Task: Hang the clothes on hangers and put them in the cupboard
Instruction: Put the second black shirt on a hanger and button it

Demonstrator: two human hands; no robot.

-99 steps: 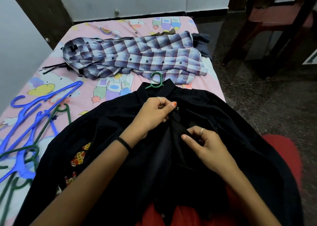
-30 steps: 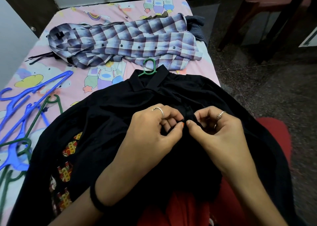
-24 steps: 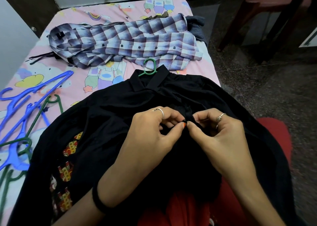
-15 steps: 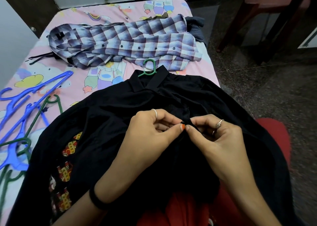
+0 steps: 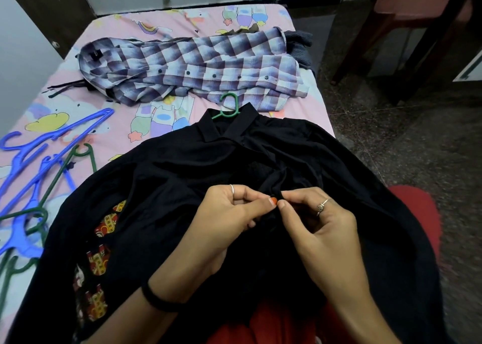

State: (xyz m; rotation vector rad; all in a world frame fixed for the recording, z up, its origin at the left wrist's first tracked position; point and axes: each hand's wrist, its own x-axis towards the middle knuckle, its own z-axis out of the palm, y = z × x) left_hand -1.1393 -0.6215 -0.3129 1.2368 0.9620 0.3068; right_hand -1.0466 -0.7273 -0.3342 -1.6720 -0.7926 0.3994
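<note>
Two shirts are lying on the pink cartoon-print bed sheet (image 5: 109, 134), which is taking up most of the head view. Nearest the person, the black shirt (image 5: 182, 176) is spreading wide across the near end of the bed and over the lap, its collar pointing toward the far end, with a coloured print showing on its left part. Beyond it, the checked purple shirt (image 5: 208, 64) is lying flat across the bed, just beside the black collar. Loose blue and green hangers (image 5: 34, 176) are piling at the left edge of the sheet, partly overlapping one another. At the middle of the black shirt's front, the left hand (image 5: 229, 218) and the right hand (image 5: 320, 226) are meeting thumb to thumb, each pinching a small fold of the black fabric with curled fingers. Poking out from the black collar, the green hanger hook (image 5: 229, 106) is resting against the checked shirt's hem.
</note>
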